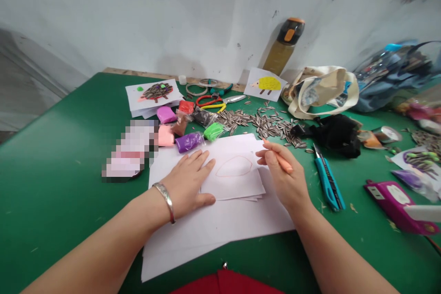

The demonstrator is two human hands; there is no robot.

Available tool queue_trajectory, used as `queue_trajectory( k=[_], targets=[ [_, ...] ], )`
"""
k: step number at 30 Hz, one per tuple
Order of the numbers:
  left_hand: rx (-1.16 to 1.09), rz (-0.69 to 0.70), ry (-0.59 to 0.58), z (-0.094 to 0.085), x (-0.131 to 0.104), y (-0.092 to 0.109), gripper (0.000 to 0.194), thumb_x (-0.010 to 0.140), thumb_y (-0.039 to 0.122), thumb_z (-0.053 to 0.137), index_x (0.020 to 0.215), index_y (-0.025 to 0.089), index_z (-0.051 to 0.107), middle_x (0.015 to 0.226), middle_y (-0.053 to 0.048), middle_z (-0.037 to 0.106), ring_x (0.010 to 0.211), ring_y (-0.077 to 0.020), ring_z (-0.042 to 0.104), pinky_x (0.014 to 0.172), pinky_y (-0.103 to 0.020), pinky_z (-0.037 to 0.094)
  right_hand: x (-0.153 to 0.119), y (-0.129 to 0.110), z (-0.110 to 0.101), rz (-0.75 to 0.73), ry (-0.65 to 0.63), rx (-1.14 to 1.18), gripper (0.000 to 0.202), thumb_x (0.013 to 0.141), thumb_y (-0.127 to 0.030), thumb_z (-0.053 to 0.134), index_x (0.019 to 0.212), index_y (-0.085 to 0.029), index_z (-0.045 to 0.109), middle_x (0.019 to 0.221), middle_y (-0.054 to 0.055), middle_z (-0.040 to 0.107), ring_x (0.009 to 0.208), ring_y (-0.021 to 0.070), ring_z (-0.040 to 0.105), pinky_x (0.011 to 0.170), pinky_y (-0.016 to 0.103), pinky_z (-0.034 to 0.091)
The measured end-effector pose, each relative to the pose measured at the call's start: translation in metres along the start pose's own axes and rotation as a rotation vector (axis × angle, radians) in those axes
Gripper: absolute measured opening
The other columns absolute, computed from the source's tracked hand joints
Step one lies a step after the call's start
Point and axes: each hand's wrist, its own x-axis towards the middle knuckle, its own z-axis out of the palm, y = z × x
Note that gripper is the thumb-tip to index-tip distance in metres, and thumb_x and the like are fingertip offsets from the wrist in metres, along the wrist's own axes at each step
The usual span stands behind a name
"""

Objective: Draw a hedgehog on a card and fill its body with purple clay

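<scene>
My left hand (pixel 189 183) lies flat with its fingers spread, pressing on the left side of a small white sheet (pixel 237 186). A thin orange outline, rounded with a pointed right end, is drawn on that sheet. Larger white paper (pixel 193 243) lies beneath it. In my right hand (pixel 287 177) is an orange crayon (pixel 283 161), or a marker of that shape, gripped between the fingers. Its tip is at the right of the outline; whether it touches the paper, I cannot tell.
Sunflower seeds (pixel 272 126) and bagged coloured clay (pixel 189 141) lie beyond the paper. Scissors (pixel 220 101) are behind them. A blue utility knife (pixel 329 183) with its blade out lies right of my right hand. A bottle (pixel 284 46) and a cloth bag (pixel 324 92) stand near the wall.
</scene>
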Motion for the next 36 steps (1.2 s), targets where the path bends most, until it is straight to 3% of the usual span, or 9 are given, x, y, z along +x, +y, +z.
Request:
queue_trajectory(
  k=[5, 8, 10, 17, 24, 36],
  targets=[
    [0.041, -0.013, -0.019, -0.005, 0.001, 0.003, 0.086, 0.077, 0.06, 0.062, 0.146, 0.017, 0.036, 0.156, -0.017, 0.026, 0.142, -0.0366, 0.024, 0.114, -0.048, 0.022, -0.003, -0.003, -0.004, -0.046, -0.046, 0.001, 0.028, 0.092, -0.039, 0.054, 0.106, -0.02, 0.069, 0.089, 0.005, 0.071, 0.07, 0.0156, 0.065, 0.067, 0.031, 0.054],
    [0.048, -0.024, -0.076, -0.014, 0.003, 0.007, 0.085, 0.079, 0.06, 0.061, 0.146, 0.014, 0.036, 0.155, -0.019, 0.026, 0.142, -0.0374, 0.024, 0.114, -0.05, 0.022, -0.009, -0.009, -0.003, -0.031, -0.159, -0.057, 0.023, 0.089, -0.036, 0.057, 0.083, -0.019, 0.072, 0.07, 0.002, 0.068, 0.065, 0.0159, 0.064, 0.062, 0.028, 0.05],
    [0.05, -0.032, -0.094, -0.018, 0.003, 0.009, 0.085, 0.079, 0.06, 0.06, 0.147, 0.014, 0.036, 0.155, -0.019, 0.026, 0.143, -0.0376, 0.023, 0.114, -0.051, 0.022, -0.013, -0.013, 0.0, -0.021, -0.256, -0.101, 0.024, 0.087, -0.032, 0.058, 0.07, -0.018, 0.069, 0.069, 0.002, 0.068, 0.066, 0.0165, 0.065, 0.06, 0.026, 0.048],
    [0.024, -0.015, -0.06, -0.019, 0.004, 0.008, 0.083, 0.077, 0.058, 0.064, 0.145, 0.017, 0.039, 0.155, -0.018, 0.029, 0.141, -0.0381, 0.026, 0.113, -0.052, 0.025, -0.02, -0.021, 0.012, 0.103, -0.345, -0.146, 0.011, 0.079, -0.024, 0.054, 0.081, -0.02, 0.064, 0.067, -0.001, 0.065, 0.057, 0.0136, 0.059, 0.052, 0.023, 0.042],
    [-0.032, 0.004, -0.026, -0.013, 0.002, 0.003, 0.081, 0.079, 0.058, 0.062, 0.146, 0.02, 0.038, 0.156, -0.017, 0.025, 0.142, -0.0395, 0.022, 0.113, -0.055, 0.023, -0.02, -0.019, 0.012, 0.03, -0.435, -0.182, 0.006, 0.078, -0.024, 0.056, 0.077, -0.02, 0.061, 0.064, -0.004, 0.058, 0.056, 0.0112, 0.05, 0.052, 0.022, 0.039],
    [-0.016, -0.026, -0.071, -0.02, 0.004, 0.009, 0.081, 0.076, 0.054, 0.067, 0.144, 0.018, 0.041, 0.155, -0.017, 0.029, 0.142, -0.0399, 0.023, 0.113, -0.054, 0.023, -0.023, -0.017, 0.013, -0.044, -0.438, -0.238, 0.006, 0.078, -0.019, 0.056, 0.077, -0.02, 0.062, 0.066, -0.003, 0.062, 0.059, 0.0113, 0.054, 0.055, 0.022, 0.042]
  ],
)
